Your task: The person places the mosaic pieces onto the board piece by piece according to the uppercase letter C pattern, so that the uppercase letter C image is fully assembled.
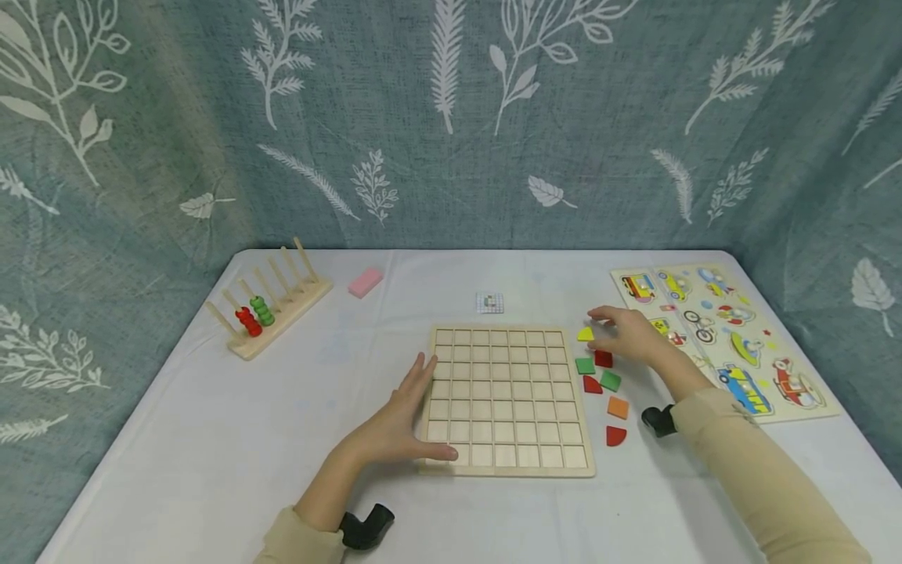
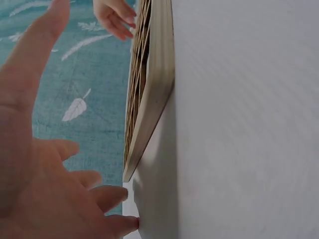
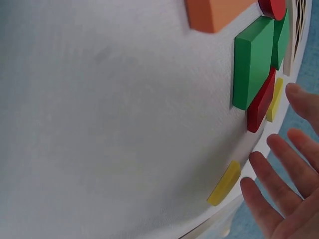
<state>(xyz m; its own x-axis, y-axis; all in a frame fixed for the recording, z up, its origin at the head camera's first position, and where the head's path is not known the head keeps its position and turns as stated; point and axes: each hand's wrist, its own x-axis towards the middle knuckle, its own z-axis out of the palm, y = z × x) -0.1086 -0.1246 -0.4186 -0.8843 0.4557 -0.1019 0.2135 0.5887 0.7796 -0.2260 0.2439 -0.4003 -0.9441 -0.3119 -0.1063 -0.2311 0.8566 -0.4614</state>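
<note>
A bare wooden grid board (image 1: 507, 399) lies flat in the middle of the white table. My left hand (image 1: 409, 415) rests against its left edge with straight fingers and the thumb on the near left corner; the left wrist view shows that hand (image 2: 45, 194) beside the board's rim (image 2: 154, 84). My right hand (image 1: 625, 330) hovers with spread fingers over loose coloured tiles right of the board. Closest to it are a yellow piece (image 1: 585, 334) and a red square (image 1: 603, 359). Fingers (image 3: 279, 194) hang just off a yellow tile (image 3: 225, 183), holding nothing.
More tiles lie right of the board: green (image 1: 585, 365), green (image 1: 610, 381), orange (image 1: 618, 407), red quarter (image 1: 615, 435). Vehicle puzzle boards (image 1: 733, 337) occupy the right side. A peg rack with red and green beads (image 1: 271, 301), a pink block (image 1: 365, 282) and a small card (image 1: 489, 303) sit farther back.
</note>
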